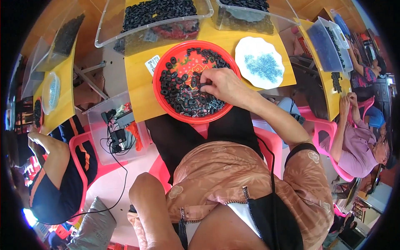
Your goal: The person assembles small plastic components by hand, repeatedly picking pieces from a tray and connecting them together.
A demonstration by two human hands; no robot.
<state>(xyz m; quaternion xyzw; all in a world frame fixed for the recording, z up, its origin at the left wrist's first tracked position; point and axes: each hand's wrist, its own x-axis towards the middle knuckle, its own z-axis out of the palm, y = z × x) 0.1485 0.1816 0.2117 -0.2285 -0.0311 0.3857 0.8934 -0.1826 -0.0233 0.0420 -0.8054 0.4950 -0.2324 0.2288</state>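
Note:
My right hand [223, 85] reaches into a red round tray [157, 93] at the near edge of the yellow table. Its thumb and fingertips are closed in a pinch on a small black part, mostly hidden by the fingers. Around it in the tray lie many small black ring-like parts [171, 83], thicker along the left and upper right. Small clear, glassy pieces [202, 109] are mixed in at the tray's near side. My left arm [150, 208] is bent at the lower left, and its hand is out of view.
A white scalloped plate [246, 43] of bluish clear pieces sits right of the tray. Two clear bins [154, 29] [246, 21] of black parts stand behind. A plastic box [96, 137] with cables is on the floor at left. People sit at yellow tables on both sides.

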